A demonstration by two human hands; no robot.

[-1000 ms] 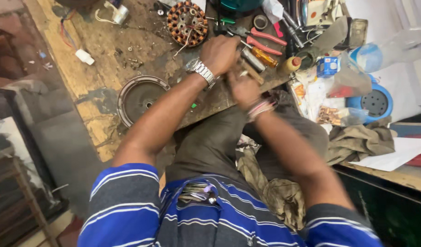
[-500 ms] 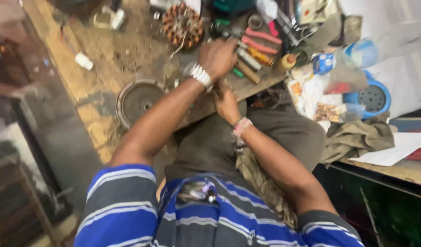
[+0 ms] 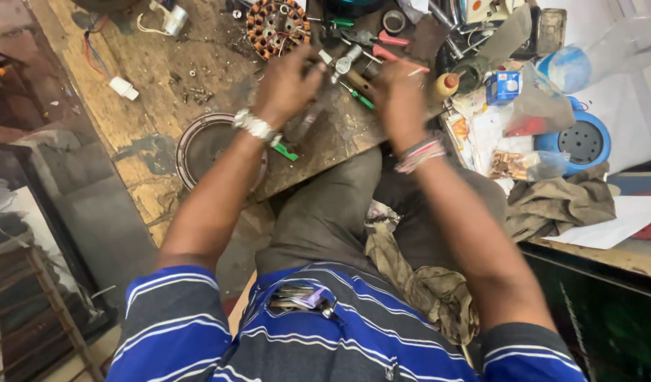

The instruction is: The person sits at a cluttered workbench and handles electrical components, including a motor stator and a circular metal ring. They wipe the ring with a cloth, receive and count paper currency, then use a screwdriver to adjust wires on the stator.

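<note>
While both hands hover over the cluttered, scarred wooden bench [image 3: 163, 120], the left hand [image 3: 286, 85] has its grip closed round a blurred, dark metal tool or part [image 3: 308, 120] slanting down toward the bench edge. The right hand [image 3: 400, 95] curls near a screwdriver with a green handle [image 3: 359, 95]; whether its grip holds anything I cannot tell. A copper-wound round motor stator [image 3: 277, 27] lies just beyond the left hand, and a round grey metal cover [image 3: 209, 148] sits beneath that wrist.
</note>
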